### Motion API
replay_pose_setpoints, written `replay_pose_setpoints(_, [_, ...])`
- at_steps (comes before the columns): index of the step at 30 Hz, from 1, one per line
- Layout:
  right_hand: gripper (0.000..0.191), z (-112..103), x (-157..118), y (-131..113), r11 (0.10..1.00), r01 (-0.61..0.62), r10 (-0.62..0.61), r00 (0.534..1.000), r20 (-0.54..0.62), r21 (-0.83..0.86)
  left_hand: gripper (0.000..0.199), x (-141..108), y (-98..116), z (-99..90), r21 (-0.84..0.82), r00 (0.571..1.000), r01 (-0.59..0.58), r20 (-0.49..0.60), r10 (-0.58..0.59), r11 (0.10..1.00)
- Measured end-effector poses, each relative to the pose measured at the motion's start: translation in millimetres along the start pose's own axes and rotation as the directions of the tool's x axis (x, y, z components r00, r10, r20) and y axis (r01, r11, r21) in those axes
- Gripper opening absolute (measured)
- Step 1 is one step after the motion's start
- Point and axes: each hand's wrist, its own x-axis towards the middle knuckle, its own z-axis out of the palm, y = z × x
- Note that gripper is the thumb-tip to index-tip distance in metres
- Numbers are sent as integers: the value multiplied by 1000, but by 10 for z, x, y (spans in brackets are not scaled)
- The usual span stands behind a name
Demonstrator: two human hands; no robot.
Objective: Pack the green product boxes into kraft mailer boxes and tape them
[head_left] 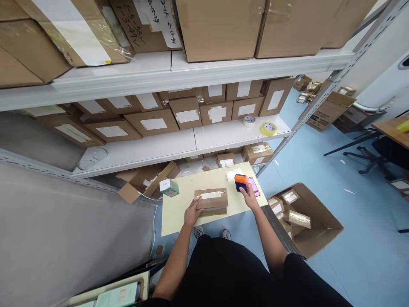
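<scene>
A small brown cardboard box (211, 203) with a white label and clear tape lies on the pale yellow tabletop (179, 213). My left hand (192, 212) grips its left end, fingers over the top. In my right hand (249, 197) is an orange and dark blue handheld device (241, 182), raised at the table's right side; its exact kind is unclear. A phone with a pink screen (254, 186) lies just behind that hand, partly covered. White paper (234, 174) sits beyond the device. A green and white small box (169, 187) stands at the left back corner.
Shelves (153, 151) with labelled cartons rise in front, holding white tape (249, 121) and yellow tape (268, 128). A large open carton (319, 217) with several packed boxes stands on the floor right of the table. Another open carton (143, 181) is left, under the shelf.
</scene>
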Motion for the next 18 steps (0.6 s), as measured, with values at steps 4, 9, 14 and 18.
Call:
replay_pose_setpoints(4, [50, 68, -47, -378, 991, 33, -43, 996, 76, 131, 73, 135, 103, 308, -23, 995, 47, 84, -45, 999])
replay_pose_setpoints(9, [49, 363, -108, -410, 989, -36, 3, 975, 224, 147, 72, 143, 16, 418, -189, 999, 20, 37, -14, 982])
replay_pose_setpoints(14, [52, 678, -168, -125, 995, -95, 77, 926, 370, 31, 72, 160, 38, 381, -274, 996, 65, 72, -47, 959])
replay_pose_setpoints(18, [54, 684, -241, 105, 995, -100, 90, 912, 400, 4, 73, 187, 44, 355, -291, 995, 60, 92, -35, 955])
